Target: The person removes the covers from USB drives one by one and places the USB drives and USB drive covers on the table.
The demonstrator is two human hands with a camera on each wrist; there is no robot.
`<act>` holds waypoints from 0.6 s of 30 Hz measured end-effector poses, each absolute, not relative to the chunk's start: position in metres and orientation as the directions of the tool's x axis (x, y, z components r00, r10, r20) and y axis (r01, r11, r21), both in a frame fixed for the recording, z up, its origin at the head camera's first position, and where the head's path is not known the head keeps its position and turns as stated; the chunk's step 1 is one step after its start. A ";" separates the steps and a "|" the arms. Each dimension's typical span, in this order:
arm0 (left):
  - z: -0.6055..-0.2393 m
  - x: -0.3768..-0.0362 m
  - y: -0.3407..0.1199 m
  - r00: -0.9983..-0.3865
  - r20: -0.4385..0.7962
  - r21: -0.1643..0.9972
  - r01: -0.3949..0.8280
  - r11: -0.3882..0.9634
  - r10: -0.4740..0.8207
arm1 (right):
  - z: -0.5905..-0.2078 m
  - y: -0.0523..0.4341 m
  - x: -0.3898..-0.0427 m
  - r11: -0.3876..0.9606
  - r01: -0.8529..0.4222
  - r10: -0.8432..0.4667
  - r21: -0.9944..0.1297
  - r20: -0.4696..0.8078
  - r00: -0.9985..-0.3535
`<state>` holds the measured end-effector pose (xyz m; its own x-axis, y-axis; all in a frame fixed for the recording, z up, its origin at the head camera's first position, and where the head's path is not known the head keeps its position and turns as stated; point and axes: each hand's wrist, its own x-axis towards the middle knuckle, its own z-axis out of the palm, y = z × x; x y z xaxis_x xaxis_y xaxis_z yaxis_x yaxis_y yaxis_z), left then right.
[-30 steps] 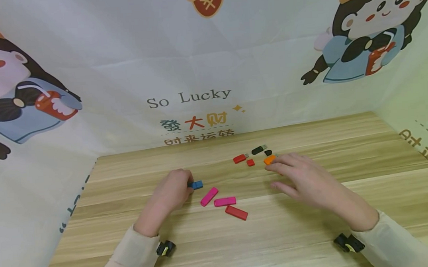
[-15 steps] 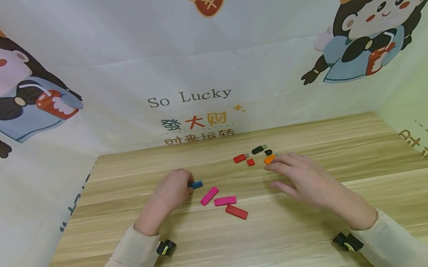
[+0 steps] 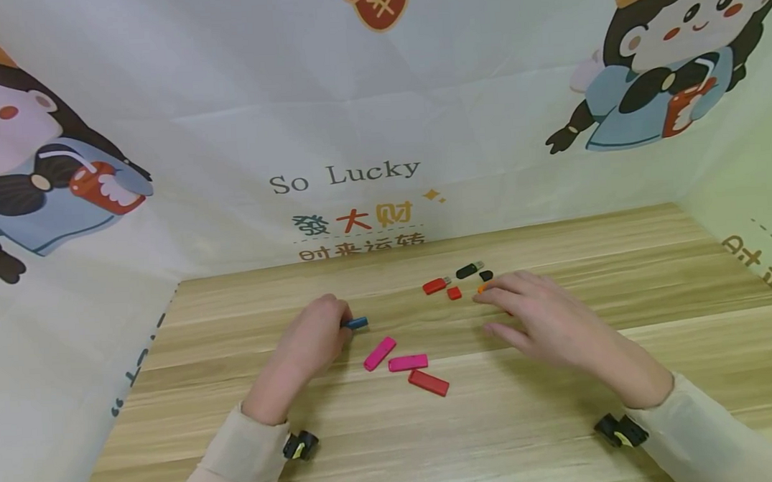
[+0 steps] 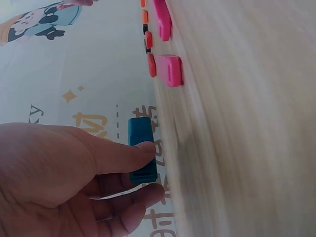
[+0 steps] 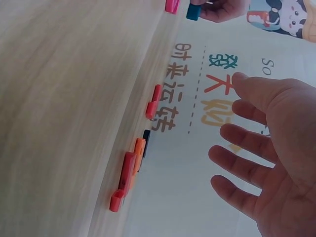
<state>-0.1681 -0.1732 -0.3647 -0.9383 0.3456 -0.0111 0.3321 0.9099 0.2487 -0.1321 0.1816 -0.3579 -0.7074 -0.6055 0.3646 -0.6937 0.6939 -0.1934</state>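
My left hand pinches a blue USB flash drive between thumb and fingers, a little above the table. Its cap end points right in the head view. My right hand hovers with fingers spread and nothing in them, palm visible in the right wrist view. Beneath it lie an orange flash drive, mostly covered in the head view, and a red one with a red cap. Nearest the left hand are two pink flash drives, one slanted and one lying crosswise.
A red flash drive lies in front of the pink ones. Farther back are an uncapped red drive, its red cap, an uncapped black drive and a black cap. A printed cloth hangs behind the wooden table.
My left hand has lifted slightly and tilted the blue flash drive. My right hand has shifted slightly left and now covers more of the orange drive.
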 end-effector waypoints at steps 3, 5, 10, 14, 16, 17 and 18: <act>-0.363 -0.168 -0.171 -0.940 0.014 0.259 0.332 0.907 0.340 | -0.357 0.181 -0.133 0.696 -0.690 -0.602 -0.200 0.362 -0.712; -0.361 -0.168 -0.169 -0.939 0.034 0.261 0.338 0.904 0.341 | -0.357 0.180 -0.134 0.694 -0.692 -0.602 -0.198 0.368 -0.709; -0.356 -0.167 -0.164 -0.933 0.083 0.276 0.358 0.892 0.349 | -0.357 0.179 -0.138 0.691 -0.698 -0.599 -0.189 0.391 -0.699; -0.353 -0.165 -0.160 -0.927 0.119 0.297 0.375 0.878 0.356 | -0.356 0.178 -0.140 0.694 -0.696 -0.596 -0.186 0.394 -0.700; -0.352 -0.165 -0.158 -0.924 0.133 0.307 0.382 0.872 0.358 | -0.356 0.178 -0.141 0.693 -0.696 -0.595 -0.186 0.397 -0.699; -0.352 -0.165 -0.157 -0.923 0.139 0.310 0.385 0.870 0.359 | -0.356 0.178 -0.141 0.695 -0.695 -0.594 -0.186 0.398 -0.700; -0.351 -0.164 -0.156 -0.921 0.147 0.312 0.389 0.867 0.361 | -0.356 0.178 -0.142 0.696 -0.694 -0.592 -0.187 0.398 -0.701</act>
<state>-0.1639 -0.1563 -0.3512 -0.9210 0.3610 0.1467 0.3894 0.8666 0.3121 -0.1418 0.1775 -0.3560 -0.7008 -0.5922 0.3976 -0.6937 0.6956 -0.1866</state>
